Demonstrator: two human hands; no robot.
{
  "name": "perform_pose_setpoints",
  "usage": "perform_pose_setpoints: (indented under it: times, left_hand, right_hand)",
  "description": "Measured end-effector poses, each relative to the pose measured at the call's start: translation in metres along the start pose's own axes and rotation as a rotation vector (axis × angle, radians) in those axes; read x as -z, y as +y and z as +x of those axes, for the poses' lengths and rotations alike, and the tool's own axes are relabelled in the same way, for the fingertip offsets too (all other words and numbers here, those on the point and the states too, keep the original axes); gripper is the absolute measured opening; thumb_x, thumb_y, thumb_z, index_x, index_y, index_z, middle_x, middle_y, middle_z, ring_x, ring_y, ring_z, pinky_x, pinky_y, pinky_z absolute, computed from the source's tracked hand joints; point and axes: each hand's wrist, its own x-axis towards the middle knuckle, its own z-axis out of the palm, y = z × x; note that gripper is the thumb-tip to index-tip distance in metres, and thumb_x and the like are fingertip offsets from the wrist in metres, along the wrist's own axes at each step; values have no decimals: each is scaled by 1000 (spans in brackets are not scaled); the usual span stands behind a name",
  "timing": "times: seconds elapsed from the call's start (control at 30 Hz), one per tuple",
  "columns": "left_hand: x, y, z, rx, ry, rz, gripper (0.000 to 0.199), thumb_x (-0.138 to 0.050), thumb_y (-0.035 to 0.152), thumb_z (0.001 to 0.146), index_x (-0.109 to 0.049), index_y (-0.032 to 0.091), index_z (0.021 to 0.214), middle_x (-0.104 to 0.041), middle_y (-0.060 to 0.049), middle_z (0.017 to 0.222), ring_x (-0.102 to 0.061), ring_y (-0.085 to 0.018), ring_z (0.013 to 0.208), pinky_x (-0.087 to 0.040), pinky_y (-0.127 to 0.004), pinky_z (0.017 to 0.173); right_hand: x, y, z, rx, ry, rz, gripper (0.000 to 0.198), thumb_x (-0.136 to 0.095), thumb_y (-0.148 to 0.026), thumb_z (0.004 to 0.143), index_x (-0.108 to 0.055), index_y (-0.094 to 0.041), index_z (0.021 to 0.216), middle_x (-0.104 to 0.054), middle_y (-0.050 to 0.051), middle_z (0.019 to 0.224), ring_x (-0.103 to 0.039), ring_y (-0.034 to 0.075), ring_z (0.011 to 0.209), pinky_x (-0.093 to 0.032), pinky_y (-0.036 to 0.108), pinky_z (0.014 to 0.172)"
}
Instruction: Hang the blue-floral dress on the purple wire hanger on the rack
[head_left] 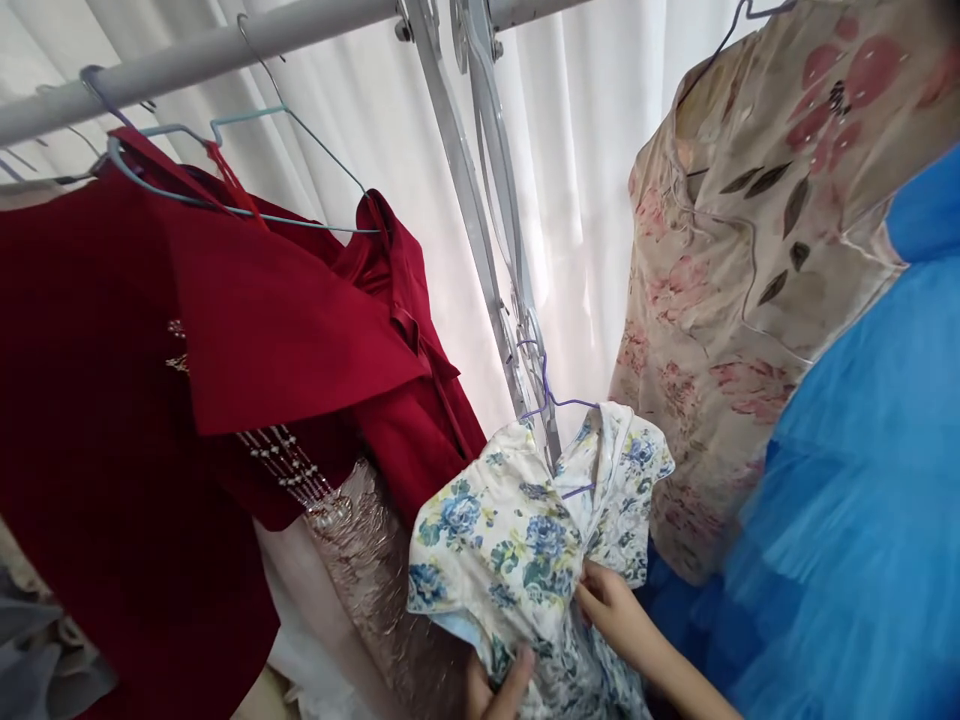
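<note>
A white short-sleeved dress (517,540) with blue and green flowers hangs on a purple wire hanger (549,398), low in the middle of the head view. My right hand (611,608) pinches the cloth at its front opening, below the collar. Near the bottom edge, my left hand (501,690) grips the garment's side, with the thumb on the front and the other fingers partly hidden behind the fabric. The hanger hooks onto a silver metal bracket (480,190). The dress's lower part runs out of view.
A dark red garment (292,320) on a light blue hanger (292,110) fills the left. To the right hang a beige floral top (720,290) and a blue tulle dress (862,480). A white rail (187,60) crosses above, before a white curtain (592,130).
</note>
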Motion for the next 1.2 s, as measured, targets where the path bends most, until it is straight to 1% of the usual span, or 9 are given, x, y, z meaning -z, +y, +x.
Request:
perform_pose_setpoints:
  times: [0.07,0.17,0.23,0.37,0.43,0.57,0.7,0.9,1.2]
  left_hand:
    - [6,-6,15,-114,89,76,66,-86,37,63,-62,18,122,-66,-14,119,-57,-36,121,-48,-44,100]
    - [15,-22,33,-525,298,250,64,-82,39,66,-57,18,121,-61,-14,127,-56,-33,121,-47,-43,100]
    - [14,-41,34,-697,246,408,47,-76,39,72,-61,18,111,-64,-13,117,-60,-30,110,-49,-41,94]
    - [-5,-76,15,-525,-342,654,33,-62,37,84,-68,16,109,-70,-15,108,-65,-30,103,-50,-40,91]
    - [-18,-80,9,-433,-458,703,35,-59,36,86,-68,14,112,-70,-17,108,-65,-31,105,-50,-40,91]
    - [-39,-71,15,-414,-566,775,16,-55,28,87,-66,15,85,-68,-9,80,-64,-24,78,-48,-32,75]
    - [-44,-75,26,-345,-658,887,10,-58,14,76,-54,18,67,-54,0,63,-53,-16,61,-37,-25,59]
    - [-55,-74,20,-366,-587,1191,12,-59,7,67,-56,19,66,-54,0,65,-51,-16,60,-31,-26,59]
    - [-68,-78,-3,-339,-685,1282,12,-63,11,69,-68,19,77,-63,-4,72,-61,-21,68,-42,-29,64]
  right_hand:
    - [-3,1,-8,-46,25,-73,34,-43,-48,92,-44,-22,70,-46,-5,50,-49,13,44,-38,24,50]
    - [-8,7,-26,-88,49,-95,41,-41,-53,93,-42,-22,67,-41,-7,46,-43,11,38,-33,23,44]
    - [-12,9,-38,-99,60,-62,42,-47,-55,90,-42,-22,66,-39,-7,44,-39,10,36,-28,22,41]
    - [-21,3,-58,-117,55,23,41,-57,-53,86,-46,-20,65,-45,-6,47,-39,8,39,-26,20,40]
    - [-21,-4,-62,-101,55,54,39,-58,-51,86,-50,-19,66,-50,-4,49,-42,9,41,-28,20,41]
    - [-5,-32,-51,-117,96,160,36,-56,-51,87,-52,-19,70,-48,-7,42,-36,8,33,-26,20,36]
    - [23,-93,-15,28,157,229,35,-55,-48,88,-53,-19,70,-49,-7,42,-36,7,32,-25,19,36]
    - [41,-192,47,272,152,276,34,-58,-46,89,-60,-17,71,-52,-5,43,-41,8,33,-31,20,37]
    - [54,-219,55,335,193,371,33,-61,-46,88,-61,-15,75,-54,-5,49,-44,7,35,-32,18,37]
